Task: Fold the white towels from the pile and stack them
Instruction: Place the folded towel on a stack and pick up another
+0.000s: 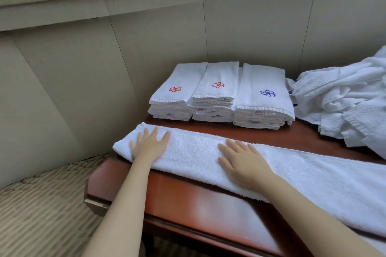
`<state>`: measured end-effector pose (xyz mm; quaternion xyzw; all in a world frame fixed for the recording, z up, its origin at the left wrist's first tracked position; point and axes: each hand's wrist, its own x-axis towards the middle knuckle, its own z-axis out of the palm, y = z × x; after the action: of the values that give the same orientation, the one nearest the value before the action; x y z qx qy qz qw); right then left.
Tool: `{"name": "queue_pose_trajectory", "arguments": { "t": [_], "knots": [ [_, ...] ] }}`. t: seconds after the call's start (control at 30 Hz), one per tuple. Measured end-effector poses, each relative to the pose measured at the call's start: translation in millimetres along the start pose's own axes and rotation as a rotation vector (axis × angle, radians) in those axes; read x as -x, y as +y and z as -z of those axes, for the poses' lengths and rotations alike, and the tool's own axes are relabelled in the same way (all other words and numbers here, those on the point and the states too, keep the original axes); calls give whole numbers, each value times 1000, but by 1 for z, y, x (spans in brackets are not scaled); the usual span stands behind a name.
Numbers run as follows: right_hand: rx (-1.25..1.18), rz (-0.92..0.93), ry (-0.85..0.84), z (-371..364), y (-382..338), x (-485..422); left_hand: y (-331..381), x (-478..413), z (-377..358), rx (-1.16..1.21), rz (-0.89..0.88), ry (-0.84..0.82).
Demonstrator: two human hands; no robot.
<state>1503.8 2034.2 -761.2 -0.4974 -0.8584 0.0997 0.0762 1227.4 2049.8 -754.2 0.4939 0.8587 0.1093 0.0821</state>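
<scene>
1. While both my hands lie flat, I grip nothing. The left hand [149, 145] presses, fingers straight and spread, on the left end of the long white terry towel [194, 152], and the right hand [242, 162] presses flat near its middle.
2. That towel lies folded into a narrow band across the glossy red-brown wooden table [188, 200]. Its left end is at the table's left edge, and its right end runs out of view.
3. Behind it, by the wall, stand three stacks of folded white towels [263, 98] side by side. The loose pile of crumpled white towels [344, 106] sits far right, just beside the right-hand stack.
4. As I judge it, the tabletop looks slick. A sideways smoothing stroke could drag the whole band instead of flattening it, and the left end could slip over the edge.
5. I cannot see the right end, so folding it over without matching the edges could skew the layers.
6. A careless placement could nudge the closely packed stacks out of line.
7. The top towels carry embroidered pinwheel emblems, red on the left and middle stacks and blue on the right one. Small white tags with red print hang at the front edges, but they are too small for me to read.
</scene>
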Motion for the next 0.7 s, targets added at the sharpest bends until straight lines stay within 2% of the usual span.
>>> {"name": "queue_pose_trajectory", "arguments": {
  "t": [0.17, 0.27, 0.37, 0.53, 0.63, 0.7],
  "knots": [
    [14, -29, -21, 0, 6, 2, -25, -7, 6, -42, -43, 90],
    [24, -64, -58, 2, 16, 6, -39, -7, 7, -91, 42, 131],
    [24, -94, -79, 8, 27, 12, -47, -4, 9, -24, 156, 127],
    [59, -134, -81, 17, 27, 24, -48, 13, 7, 253, 376, 276],
    [131, -94, 106, 24, 20, 31, -33, 23, 11, 677, 406, 366],
    [137, -47, 215, 26, 13, 35, -25, 27, 20, 926, 516, 369]
  ]
}}
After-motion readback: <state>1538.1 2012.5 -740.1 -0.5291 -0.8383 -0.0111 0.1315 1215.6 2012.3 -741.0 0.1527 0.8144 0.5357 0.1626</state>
